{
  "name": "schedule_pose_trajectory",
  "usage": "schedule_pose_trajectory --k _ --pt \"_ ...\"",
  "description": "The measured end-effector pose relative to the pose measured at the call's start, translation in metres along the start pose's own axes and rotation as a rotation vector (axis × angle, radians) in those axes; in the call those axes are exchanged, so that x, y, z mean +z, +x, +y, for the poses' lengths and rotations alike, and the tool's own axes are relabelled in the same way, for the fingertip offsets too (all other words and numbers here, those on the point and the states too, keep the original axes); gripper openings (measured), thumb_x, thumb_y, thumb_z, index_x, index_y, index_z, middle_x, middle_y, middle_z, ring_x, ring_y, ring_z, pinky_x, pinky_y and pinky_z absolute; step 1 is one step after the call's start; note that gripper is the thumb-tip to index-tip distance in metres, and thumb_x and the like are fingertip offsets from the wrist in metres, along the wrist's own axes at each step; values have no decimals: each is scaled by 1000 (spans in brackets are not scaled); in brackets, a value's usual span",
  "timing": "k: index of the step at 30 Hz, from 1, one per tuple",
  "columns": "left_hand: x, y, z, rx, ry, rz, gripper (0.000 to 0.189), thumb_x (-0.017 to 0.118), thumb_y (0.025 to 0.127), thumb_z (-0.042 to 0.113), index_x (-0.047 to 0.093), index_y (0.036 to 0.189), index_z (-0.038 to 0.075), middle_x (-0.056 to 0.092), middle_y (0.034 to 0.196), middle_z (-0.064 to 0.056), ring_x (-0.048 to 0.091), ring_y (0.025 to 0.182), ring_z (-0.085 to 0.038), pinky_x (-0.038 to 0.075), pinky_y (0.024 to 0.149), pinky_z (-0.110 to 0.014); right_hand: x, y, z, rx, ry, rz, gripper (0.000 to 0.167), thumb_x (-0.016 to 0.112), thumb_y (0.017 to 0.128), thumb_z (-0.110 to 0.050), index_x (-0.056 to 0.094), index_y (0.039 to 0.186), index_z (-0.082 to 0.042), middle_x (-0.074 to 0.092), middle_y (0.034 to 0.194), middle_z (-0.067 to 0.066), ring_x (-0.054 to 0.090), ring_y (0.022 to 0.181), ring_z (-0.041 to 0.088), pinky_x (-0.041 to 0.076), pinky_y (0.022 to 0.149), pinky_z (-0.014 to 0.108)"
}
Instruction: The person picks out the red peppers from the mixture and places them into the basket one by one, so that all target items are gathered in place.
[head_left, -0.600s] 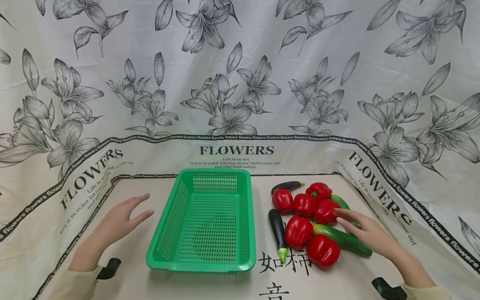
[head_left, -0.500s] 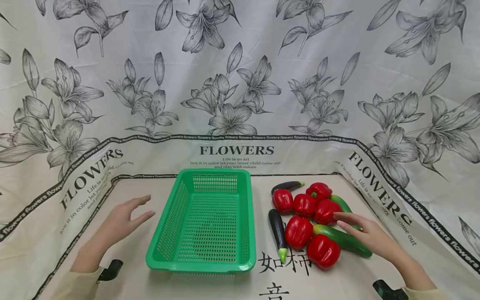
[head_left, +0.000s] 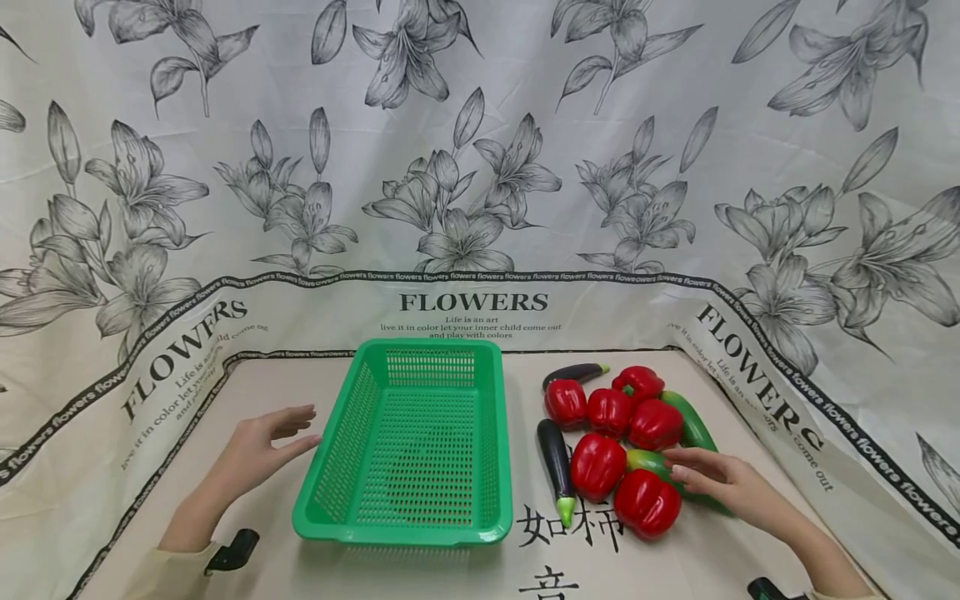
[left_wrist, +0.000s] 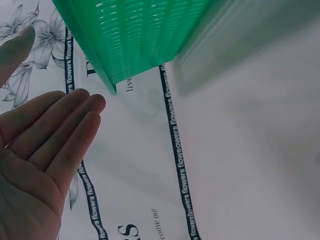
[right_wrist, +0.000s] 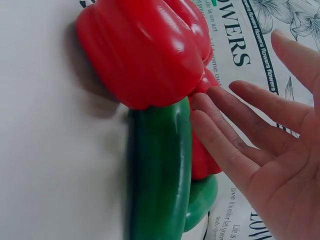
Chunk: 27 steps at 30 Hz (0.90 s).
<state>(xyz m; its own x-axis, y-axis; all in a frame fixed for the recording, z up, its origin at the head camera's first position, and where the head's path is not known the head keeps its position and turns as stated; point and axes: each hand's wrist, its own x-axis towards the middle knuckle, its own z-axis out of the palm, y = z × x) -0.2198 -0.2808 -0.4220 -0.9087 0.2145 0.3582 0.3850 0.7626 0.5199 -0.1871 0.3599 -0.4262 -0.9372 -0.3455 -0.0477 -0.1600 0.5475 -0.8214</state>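
Observation:
My left hand holds nothing, fingers extended, its tips right at the left rim of a green plastic basket. In the left wrist view the palm and straight fingers of that hand show beside the basket wall. Over on the right, my right hand reaches over the front cucumber with fingers loosely spread. The right wrist view has its fingertips right beside that cucumber, below a red bell pepper. Another cucumber lies behind, partly under a pepper.
Several red bell peppers are bunched on the right half of the table. One eggplant lies along their left side, another eggplant behind them. A flower-printed cloth hangs around the back and sides.
My left hand has shifted right and nearer, up to the basket's rim. My right hand has come nearer, from the back pepper to over the front cucumber. Basket and vegetables stay put.

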Motion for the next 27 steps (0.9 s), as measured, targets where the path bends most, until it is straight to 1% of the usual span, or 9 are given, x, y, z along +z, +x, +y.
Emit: schedule_pose_trajectory --k 4,9,12,16,18,22,27 --pt "5 -2 -3 -7 -8 -4 52 70 85 38 60 126 8 68 115 -11 68 99 -30 57 82 -44 3 -1 3 26 30 -18 50 51 99 -23 43 134 12 46 134 35 59 100 -9 57 82 26" --pt "9 -4 -4 -18 -33 -14 52 71 84 38 60 126 9 68 116 -10 68 98 -28 57 81 -44 7 -2 6 34 47 -39 51 52 98 -22 42 133 13 47 133 35 57 100 -12 57 82 24" --pt "11 -5 -3 -36 -59 -30 54 71 84 39 60 126 9 68 116 -11 68 98 -28 57 80 -45 8 -1 8 40 35 -45 50 53 98 -23 43 133 12 48 132 33 57 100 -12 56 82 23" --pt "13 -6 -1 -64 -96 -55 56 71 83 41 59 127 8 67 117 -10 68 100 -27 57 81 -44 10 1 11 52 3 -46 50 55 97 -24 46 133 9 51 131 30 57 98 -13 55 80 18" --pt "13 -6 -1 -73 -109 -65 58 71 82 42 59 128 8 67 118 -10 68 101 -27 57 82 -44 11 2 12 44 -9 -54 49 55 96 -23 46 133 9 52 131 30 57 98 -12 54 79 17" --pt "15 -6 -1 -84 -121 -71 59 72 82 43 59 128 8 66 119 -11 67 101 -28 57 82 -45 13 3 14 55 -1 -67 49 57 96 -22 46 133 8 52 131 29 59 96 -9 54 78 17" --pt "17 -6 -2 -89 -119 -76 58 72 81 42 59 127 9 66 119 -11 67 100 -27 58 79 -41 15 4 14 38 -17 -71 49 58 95 -21 47 133 8 55 126 28 60 96 -4 55 78 18"
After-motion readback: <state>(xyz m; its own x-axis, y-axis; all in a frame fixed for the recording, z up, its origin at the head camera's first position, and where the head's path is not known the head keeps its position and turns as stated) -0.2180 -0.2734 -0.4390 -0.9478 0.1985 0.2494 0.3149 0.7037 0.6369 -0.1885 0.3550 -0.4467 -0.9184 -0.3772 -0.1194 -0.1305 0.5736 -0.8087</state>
